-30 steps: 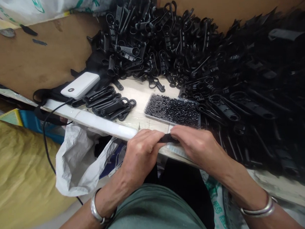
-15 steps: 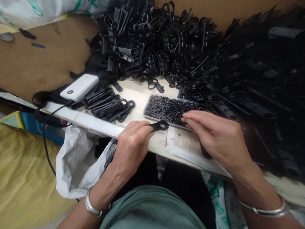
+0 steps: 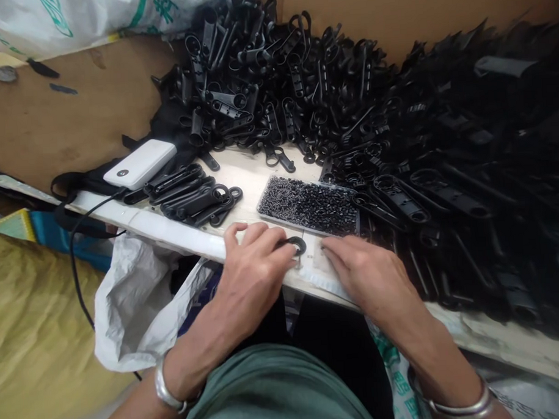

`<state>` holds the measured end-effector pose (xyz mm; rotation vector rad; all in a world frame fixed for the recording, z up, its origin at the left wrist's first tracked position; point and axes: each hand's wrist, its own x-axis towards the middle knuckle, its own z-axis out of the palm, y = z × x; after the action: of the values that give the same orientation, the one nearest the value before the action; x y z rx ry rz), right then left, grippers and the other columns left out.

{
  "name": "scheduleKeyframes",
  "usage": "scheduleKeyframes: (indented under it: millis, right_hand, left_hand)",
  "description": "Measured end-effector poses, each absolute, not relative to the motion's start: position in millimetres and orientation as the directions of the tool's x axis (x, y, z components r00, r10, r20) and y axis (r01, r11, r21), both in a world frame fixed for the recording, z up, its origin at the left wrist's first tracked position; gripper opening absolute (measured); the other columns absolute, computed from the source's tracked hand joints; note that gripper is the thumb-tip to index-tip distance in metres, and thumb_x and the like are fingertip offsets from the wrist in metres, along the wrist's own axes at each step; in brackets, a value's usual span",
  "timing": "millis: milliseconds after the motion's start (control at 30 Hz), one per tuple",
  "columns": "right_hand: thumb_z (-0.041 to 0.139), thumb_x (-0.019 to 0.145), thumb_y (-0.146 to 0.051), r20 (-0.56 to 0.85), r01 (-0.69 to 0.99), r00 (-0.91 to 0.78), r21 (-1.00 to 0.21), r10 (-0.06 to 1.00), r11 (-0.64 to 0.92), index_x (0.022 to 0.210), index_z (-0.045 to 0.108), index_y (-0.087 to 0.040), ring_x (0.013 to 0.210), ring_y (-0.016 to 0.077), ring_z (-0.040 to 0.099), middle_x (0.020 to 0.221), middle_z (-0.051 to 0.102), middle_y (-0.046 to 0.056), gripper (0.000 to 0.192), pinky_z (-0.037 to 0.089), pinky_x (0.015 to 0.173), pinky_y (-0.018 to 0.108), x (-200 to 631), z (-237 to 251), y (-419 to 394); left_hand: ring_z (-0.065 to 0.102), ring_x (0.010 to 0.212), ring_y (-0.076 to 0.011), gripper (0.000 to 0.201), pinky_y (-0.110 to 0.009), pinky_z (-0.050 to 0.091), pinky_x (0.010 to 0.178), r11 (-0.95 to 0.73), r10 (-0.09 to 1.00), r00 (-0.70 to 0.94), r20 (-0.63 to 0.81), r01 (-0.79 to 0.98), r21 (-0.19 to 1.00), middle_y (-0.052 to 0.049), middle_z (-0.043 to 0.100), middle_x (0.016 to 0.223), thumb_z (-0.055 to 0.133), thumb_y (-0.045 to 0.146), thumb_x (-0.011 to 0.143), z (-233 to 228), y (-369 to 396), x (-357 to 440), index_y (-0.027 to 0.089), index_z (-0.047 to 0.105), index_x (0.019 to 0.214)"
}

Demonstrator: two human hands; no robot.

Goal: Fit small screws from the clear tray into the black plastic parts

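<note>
The left hand (image 3: 256, 259) pinches a black part (image 3: 301, 245), its ring poking out toward the right hand (image 3: 373, 273). The right fingertips press together; I can't tell what they hold. Just past both sits a tray (image 3: 280, 221). The step looks like handwork on this part; next needs steady holding and careful fingertips.

Bench (image 3: 239, 168) bright mid-frame; right side dark, smeared

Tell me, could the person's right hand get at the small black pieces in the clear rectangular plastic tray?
Probably yes: the right hand is just on the near side of the tray, whose top looks open, and nothing visible blocks the way to the pieces.
</note>
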<state>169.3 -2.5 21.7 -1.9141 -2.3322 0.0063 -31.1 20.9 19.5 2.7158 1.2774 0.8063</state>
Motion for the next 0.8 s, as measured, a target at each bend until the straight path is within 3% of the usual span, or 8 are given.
scheduleKeyframes:
  millis: [100, 167, 233, 333, 467, 567, 633, 800]
  right_hand:
    - [0.057, 0.089, -0.014, 0.055, 0.985, -0.162, 0.068, 0.985, 0.159, 0.103, 0.067, -0.026, 0.061, 0.0188, 0.061, 0.079, 0.062, 0.000, 0.021, 0.031, 0.048, 0.028, 162.5, 21.8, -3.8]
    - [0.058, 0.088, -0.013, 0.076, 0.984, -0.171, 0.068, 0.982, 0.166, 0.102, 0.068, -0.024, 0.060, 0.0192, 0.061, 0.081, 0.063, 0.001, 0.020, 0.031, 0.047, 0.028, 162.5, 21.3, -5.6]
    - [0.057, 0.088, -0.011, 0.168, 0.976, -0.196, -0.064, 0.966, 0.209, 0.097, 0.069, -0.019, 0.067, 0.0193, 0.063, 0.083, 0.064, 0.003, 0.017, 0.037, 0.051, 0.027, 165.8, 21.2, -7.7]
    - [0.059, 0.086, -0.010, 0.354, 0.838, -0.103, -0.473, 0.929, 0.273, 0.089, 0.070, -0.017, 0.079, 0.0169, 0.064, 0.090, 0.067, 0.003, 0.013, 0.047, 0.070, 0.026, 172.5, 22.9, -10.9]
    - [0.070, 0.081, -0.020, 0.169, 0.355, 0.188, -0.930, 0.968, 0.093, 0.088, 0.073, -0.023, 0.058, 0.0087, 0.057, 0.078, 0.067, -0.001, 0.008, 0.046, 0.054, 0.018, 173.6, 24.9, -16.3]
    - [0.076, 0.076, -0.023, 0.011, -0.024, 0.223, -1.000, 0.975, 0.017, 0.085, 0.075, -0.024, 0.051, 0.0064, 0.052, 0.083, 0.067, 0.001, 0.009, 0.046, 0.050, 0.019, 166.9, 24.4, -20.2]
    - [0.077, 0.073, -0.021, -0.011, -0.160, 0.220, -0.987, 0.976, 0.025, 0.080, 0.076, -0.023, 0.054, 0.0068, 0.053, 0.095, 0.067, 0.004, 0.007, 0.048, 0.051, 0.021, 160.9, 24.9, -21.5]
    - [0.074, 0.074, -0.017, 0.093, -0.167, 0.194, -0.978, 0.977, 0.126, 0.079, 0.077, -0.023, 0.055, 0.0083, 0.055, 0.095, 0.067, 0.006, 0.008, 0.049, 0.049, 0.022, 151.7, 26.7, -19.9]
  left_hand:
    - [0.050, 0.093, -0.0220, 0.010, -0.049, 0.024, 0.092, -0.696, 0.700, 0.614, 0.364, 0.700, 0.159, -0.003, 0.062, 0.095, 0.056, 0.015, 0.088, 18.7, 20.3, -11.3, 0.020, 0.062, 0.082]
    - [0.048, 0.093, -0.0232, 0.014, -0.051, 0.023, 0.091, -0.707, 0.694, 0.647, 0.318, 0.695, 0.129, -0.003, 0.059, 0.091, 0.056, 0.013, 0.087, 15.0, 21.8, -2.3, 0.019, 0.060, 0.075]
    - [0.047, 0.093, -0.0231, 0.018, -0.051, 0.022, 0.091, -0.710, 0.694, 0.653, 0.304, 0.691, 0.134, -0.003, 0.057, 0.087, 0.056, 0.014, 0.087, 11.1, 23.9, 2.2, 0.018, 0.058, 0.070]
    - [0.047, 0.090, -0.0206, 0.019, -0.050, 0.024, 0.090, -0.701, 0.704, 0.621, 0.345, 0.686, 0.195, -0.002, 0.057, 0.084, 0.053, 0.010, 0.088, 9.6, 25.4, 2.6, 0.018, 0.060, 0.071]
    - [0.046, 0.082, -0.0169, 0.017, -0.036, 0.036, 0.078, -0.665, 0.743, 0.462, 0.485, 0.591, 0.456, -0.002, 0.058, 0.081, 0.052, 0.010, 0.089, 19.0, 21.3, -1.1, 0.018, 0.065, 0.082]
    - [0.049, 0.079, -0.0143, 0.012, -0.027, 0.041, 0.072, -0.601, 0.797, 0.377, 0.472, 0.424, 0.677, -0.002, 0.059, 0.077, 0.056, 0.015, 0.089, 29.6, 16.4, -4.1, 0.016, 0.068, 0.087]
    - [0.052, 0.079, -0.0133, 0.010, -0.026, 0.042, 0.073, -0.519, 0.842, 0.373, 0.390, 0.363, 0.774, -0.001, 0.061, 0.077, 0.059, 0.017, 0.088, 35.2, 14.2, -5.7, 0.017, 0.069, 0.088]
    - [0.057, 0.078, -0.0123, 0.010, -0.025, 0.045, 0.074, -0.340, 0.893, 0.383, 0.237, 0.228, 0.913, 0.000, 0.065, 0.078, 0.060, 0.018, 0.087, 41.4, 13.5, -8.0, 0.018, 0.071, 0.086]
